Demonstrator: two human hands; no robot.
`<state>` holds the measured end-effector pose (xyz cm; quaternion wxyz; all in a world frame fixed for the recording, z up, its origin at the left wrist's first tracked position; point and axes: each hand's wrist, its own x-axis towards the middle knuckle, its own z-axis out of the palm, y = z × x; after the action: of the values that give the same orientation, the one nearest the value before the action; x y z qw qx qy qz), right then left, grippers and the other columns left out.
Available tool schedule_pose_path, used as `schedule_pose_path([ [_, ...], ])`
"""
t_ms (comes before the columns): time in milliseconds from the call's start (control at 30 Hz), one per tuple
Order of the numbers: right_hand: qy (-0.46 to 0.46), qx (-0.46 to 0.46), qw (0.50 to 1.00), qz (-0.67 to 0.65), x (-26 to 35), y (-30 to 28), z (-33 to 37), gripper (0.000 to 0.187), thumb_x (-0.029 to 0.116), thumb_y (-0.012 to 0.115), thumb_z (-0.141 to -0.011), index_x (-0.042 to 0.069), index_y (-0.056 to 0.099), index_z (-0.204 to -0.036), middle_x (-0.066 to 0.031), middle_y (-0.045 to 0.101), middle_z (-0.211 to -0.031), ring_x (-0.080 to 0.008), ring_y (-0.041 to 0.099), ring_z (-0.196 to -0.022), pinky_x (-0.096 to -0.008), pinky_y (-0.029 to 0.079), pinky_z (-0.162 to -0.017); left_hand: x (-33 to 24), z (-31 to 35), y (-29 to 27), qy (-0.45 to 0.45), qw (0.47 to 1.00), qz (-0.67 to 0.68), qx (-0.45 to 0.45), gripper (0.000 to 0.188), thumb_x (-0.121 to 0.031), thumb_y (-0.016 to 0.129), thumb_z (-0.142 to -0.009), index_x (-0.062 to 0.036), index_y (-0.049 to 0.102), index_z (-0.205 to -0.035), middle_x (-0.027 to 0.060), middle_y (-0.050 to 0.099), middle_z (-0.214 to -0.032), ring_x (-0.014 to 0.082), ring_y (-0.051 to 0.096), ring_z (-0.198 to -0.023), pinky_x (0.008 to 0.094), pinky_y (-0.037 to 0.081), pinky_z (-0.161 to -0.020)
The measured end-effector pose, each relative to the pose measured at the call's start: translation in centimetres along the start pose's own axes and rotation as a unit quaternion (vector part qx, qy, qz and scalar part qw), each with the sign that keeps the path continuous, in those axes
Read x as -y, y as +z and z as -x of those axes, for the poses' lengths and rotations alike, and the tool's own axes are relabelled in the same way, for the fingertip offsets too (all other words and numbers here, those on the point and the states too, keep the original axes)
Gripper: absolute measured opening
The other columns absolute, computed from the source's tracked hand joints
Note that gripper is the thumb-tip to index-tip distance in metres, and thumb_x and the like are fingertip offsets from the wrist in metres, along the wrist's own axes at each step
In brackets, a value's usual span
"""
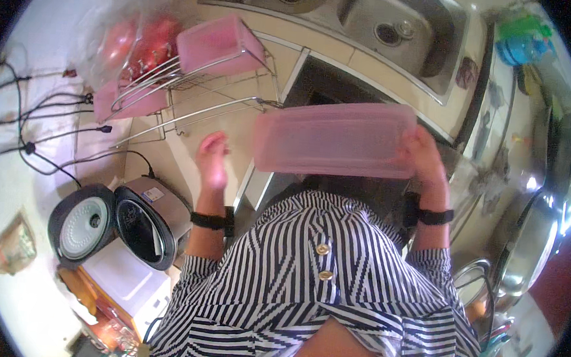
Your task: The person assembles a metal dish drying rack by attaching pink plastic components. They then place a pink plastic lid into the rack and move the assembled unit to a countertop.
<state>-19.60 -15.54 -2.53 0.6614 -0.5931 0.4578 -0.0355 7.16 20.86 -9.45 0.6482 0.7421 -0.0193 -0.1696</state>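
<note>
1. Striped shirt [358, 278]: black and white, gold-buttoned, worn by the person I am watching; positioned closer to the body than either set of fingers.
2. Rice cooker [166, 203]: lid raised; positioned left of the left fingers and nearer the body.
3. Wire rack [258, 100]: positioned beyond and left of the left fingers; carries two pink bins [208, 48].
4. Left hand [213, 163]: raised; fingers loosely bent, with clearance between them and the container; details blurred. Black band at wrist.
5. Double sink [372, 14]: steel; positioned beyond the fingers of both hands.
6. Pink container [335, 142]: long, translucent; extends from just right of the left fingers to the right fingers.
7. Right hand [425, 156]: fingers closed on the container's right end. Black band at wrist.
8. Blue bottle [513, 52]: positioned beyond and right of the right fingers.
</note>
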Motion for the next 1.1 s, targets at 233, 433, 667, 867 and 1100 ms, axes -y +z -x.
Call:
schedule_pose_path([
  [233,-0.060,-0.116,0.991,0.005,2.4,-3.8,4.6,0.010,0.010,0.050,-0.087,0.004,0.056,-0.093,0.0001,0.054,-0.075,-0.0093,0.051,-0.063,-0.0236,0.043,-0.056,-5.2,-3.7,8.8,-0.180,0.965,0.113,0.152,0.025,-0.020,0.056,-0.090,-0.0015,0.059,-0.107,0.0100,0.065,-0.099,0.0172,0.060,-0.083,0.0277,0.046,-0.072],
  [433,-0.053,-0.141,0.988,0.008,3.3,-3.8,5.2,0.011,0.018,0.052,-0.088,0.007,0.055,-0.089,0.0019,0.052,-0.072,-0.0072,0.048,-0.062,-0.0223,0.038,-0.055,-5.9,-5.2,11.4,-0.287,0.933,0.166,0.137,0.025,-0.028,0.054,-0.091,-0.0039,0.059,-0.097,0.0096,0.065,-0.088,0.0186,0.060,-0.077,0.0286,0.045,-0.067],
  [667,-0.063,-0.157,0.986,0.000,4.0,-3.3,4.3,0.008,0.012,0.048,-0.086,0.007,0.054,-0.088,0.0020,0.051,-0.068,-0.0074,0.047,-0.060,-0.0209,0.036,-0.052,-5.9,-5.4,11.3,-0.342,0.924,0.134,0.104,0.031,-0.037,0.050,-0.093,-0.0062,0.055,-0.093,0.0066,0.057,-0.079,0.0198,0.053,-0.072,0.0322,0.042,-0.068],
  [867,-0.043,-0.172,0.984,0.009,4.3,-3.5,3.5,0.009,0.010,0.046,-0.082,0.006,0.053,-0.087,0.0010,0.051,-0.066,-0.0085,0.047,-0.060,-0.0237,0.036,-0.053,-7.2,-4.7,10.5,-0.302,0.941,0.033,0.150,0.024,-0.029,0.052,-0.090,-0.0057,0.057,-0.095,0.0068,0.059,-0.082,0.0198,0.055,-0.075,0.0337,0.044,-0.068],
  [1100,-0.056,-0.154,0.986,-0.021,2.3,-3.3,2.9,0.009,0.009,0.044,-0.088,0.007,0.052,-0.089,0.0024,0.050,-0.070,-0.0078,0.048,-0.062,-0.0228,0.040,-0.055,-9.0,-3.9,9.0,-0.158,0.930,-0.183,0.276,0.014,-0.016,0.055,-0.088,-0.0034,0.058,-0.093,0.0064,0.060,-0.080,0.0149,0.057,-0.070,0.0267,0.047,-0.060],
])
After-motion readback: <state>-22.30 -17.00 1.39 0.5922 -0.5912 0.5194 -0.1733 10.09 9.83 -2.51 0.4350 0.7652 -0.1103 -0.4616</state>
